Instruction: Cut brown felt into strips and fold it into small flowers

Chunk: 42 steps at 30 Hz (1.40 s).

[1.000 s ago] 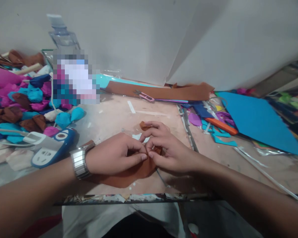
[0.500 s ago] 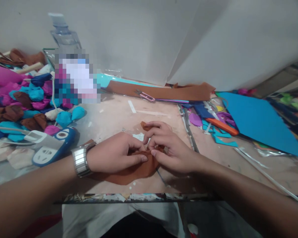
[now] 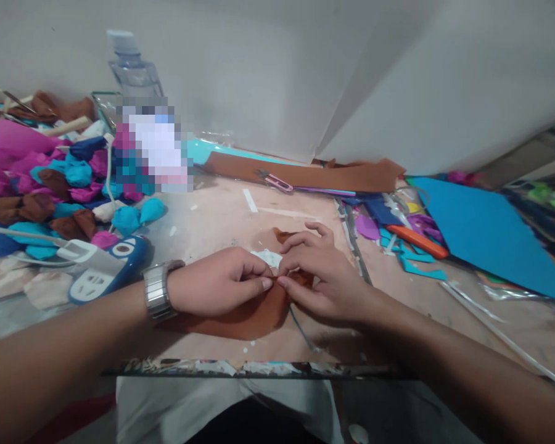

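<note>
A brown piece of crepe paper (image 3: 245, 317) lies on the table in front of me. My left hand (image 3: 217, 285), with a metal watch (image 3: 156, 291) on its wrist, is closed and pinches the paper's upper edge. My right hand (image 3: 321, 274) meets it fingertip to fingertip and pinches the same brown paper, with its fingers curled over a folded part. A small white scrap (image 3: 267, 256) shows just behind the fingertips.
A heap of pink, teal, brown and blue paper balls (image 3: 50, 191) fills the left. A blue and white power strip (image 3: 104, 268) lies near my left wrist. A plastic bottle (image 3: 141, 117) stands behind. Brown strip (image 3: 305, 174), blue sheet (image 3: 481, 231), orange cutter (image 3: 419, 240) and scraps lie right.
Both hands stay pinched on the brown paper and have shifted slightly to the right. The paper edge between the fingertips looks gathered more tightly.
</note>
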Motion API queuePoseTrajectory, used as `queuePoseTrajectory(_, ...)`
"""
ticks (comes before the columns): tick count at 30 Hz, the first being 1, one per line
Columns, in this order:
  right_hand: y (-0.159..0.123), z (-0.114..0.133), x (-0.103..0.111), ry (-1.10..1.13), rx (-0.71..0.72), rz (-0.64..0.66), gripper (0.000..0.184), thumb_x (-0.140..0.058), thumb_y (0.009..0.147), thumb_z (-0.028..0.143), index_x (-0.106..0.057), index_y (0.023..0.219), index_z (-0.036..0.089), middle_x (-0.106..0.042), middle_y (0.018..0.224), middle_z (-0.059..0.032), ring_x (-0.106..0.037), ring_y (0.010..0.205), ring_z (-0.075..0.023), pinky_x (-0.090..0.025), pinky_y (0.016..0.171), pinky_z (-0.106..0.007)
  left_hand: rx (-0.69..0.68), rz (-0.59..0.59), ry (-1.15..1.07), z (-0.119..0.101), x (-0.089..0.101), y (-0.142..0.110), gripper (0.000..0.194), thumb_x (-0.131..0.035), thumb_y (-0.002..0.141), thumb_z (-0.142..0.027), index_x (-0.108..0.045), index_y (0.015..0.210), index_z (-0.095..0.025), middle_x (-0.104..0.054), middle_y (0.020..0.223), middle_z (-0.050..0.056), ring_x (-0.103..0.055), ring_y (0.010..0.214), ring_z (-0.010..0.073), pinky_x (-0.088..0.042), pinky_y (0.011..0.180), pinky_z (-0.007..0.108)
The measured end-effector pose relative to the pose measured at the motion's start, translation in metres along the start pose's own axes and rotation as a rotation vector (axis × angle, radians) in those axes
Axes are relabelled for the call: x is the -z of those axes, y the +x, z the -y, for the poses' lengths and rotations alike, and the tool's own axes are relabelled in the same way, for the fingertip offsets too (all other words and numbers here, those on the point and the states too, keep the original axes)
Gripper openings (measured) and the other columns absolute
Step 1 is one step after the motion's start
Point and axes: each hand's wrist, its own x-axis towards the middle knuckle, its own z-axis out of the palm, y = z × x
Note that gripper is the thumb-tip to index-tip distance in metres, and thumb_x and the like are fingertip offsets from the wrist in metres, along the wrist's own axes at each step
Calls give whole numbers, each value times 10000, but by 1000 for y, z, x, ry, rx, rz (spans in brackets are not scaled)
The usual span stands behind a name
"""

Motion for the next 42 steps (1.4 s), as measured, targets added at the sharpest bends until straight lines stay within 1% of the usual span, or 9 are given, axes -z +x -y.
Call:
queuePoseTrajectory(7, 0, -2, 0, -1, 51, -20, 83, -688, 942, 225, -727, 983, 285, -744, 881, 23, -689, 984, -191, -254, 1189, -508, 1, 26, -34, -4, 3, 0, 150, -484, 909, -173, -621, 851, -159, -517, 729, -41, -456, 675, 113, -383, 640, 231)
queuePoseTrajectory(12, 2, -1, 0, -10, 68, -11, 90, -661, 952, 213, -729, 978, 266, -751, 873, 12, -701, 936, -183, -286, 1175, -506, 4, 41, -25, -2, 4, -1, 232, -435, 777, -82, -615, 898, -164, -602, 823, -29, -535, 780, 138, -440, 752, 257)
queuePoseTrajectory(16, 3, -1, 0, -32, 112, 6, 131, -633, 954, 174, -724, 980, 265, -758, 865, 17, -702, 916, -170, -288, 1168, -493, -4, 63, -40, 1, 4, -1, 321, -414, 777, -91, -647, 986, -157, -632, 884, -9, -557, 824, 160, -452, 796, 283)
queuePoseTrajectory(26, 4, -1, 2, -32, 227, -26, 182, -633, 961, 135, -726, 1043, 267, -792, 878, 29, -689, 917, -175, -278, 1127, -492, 8, 134, -202, 3, 6, -2, 274, -400, 785, -69, -603, 935, -174, -590, 883, -28, -511, 825, 140, -408, 811, 267)
queuePoseTrajectory(28, 4, 0, 2, -33, 230, -27, 181, -635, 956, 131, -725, 1036, 267, -793, 885, 29, -691, 919, -176, -283, 1127, -494, 37, 132, -210, 2, 6, -2, 241, -420, 809, -92, -603, 943, -173, -578, 896, -19, -498, 839, 146, -405, 819, 275)
queuePoseTrajectory(31, 4, 0, 2, -36, 237, -40, 161, -639, 949, 125, -719, 1010, 250, -790, 880, 22, -695, 914, -177, -297, 1121, -492, 49, 81, -241, 2, 5, 0, 156, -457, 940, -224, -597, 904, -165, -543, 876, -13, -467, 830, 144, -399, 809, 276)
queuePoseTrajectory(34, 4, 0, 2, -41, 229, -40, 141, -635, 964, 143, -727, 996, 245, -784, 868, 16, -693, 908, -178, -293, 1124, -498, 47, 78, -253, 4, 3, 1, 292, -473, 1023, -381, -591, 877, -158, -489, 789, -31, -415, 738, 123, -374, 715, 261)
queuePoseTrajectory(37, 4, -1, 2, -37, 187, -38, 135, -645, 972, 170, -742, 993, 262, -783, 859, 22, -695, 906, -179, -288, 1128, -495, 66, 99, -242, 7, 3, 1, 317, -491, 1033, -396, -588, 857, -151, -452, 716, -52, -370, 657, 102, -329, 637, 248)
queuePoseTrajectory(42, 3, -1, 1, -52, 154, -52, 107, -658, 975, 199, -752, 971, 250, -768, 824, 14, -703, 894, -182, -296, 1125, -489, 93, 35, -204, 7, 2, 1, 362, -555, 1013, -450, -623, 836, -142, -467, 701, -53, -364, 650, 95, -298, 598, 240)
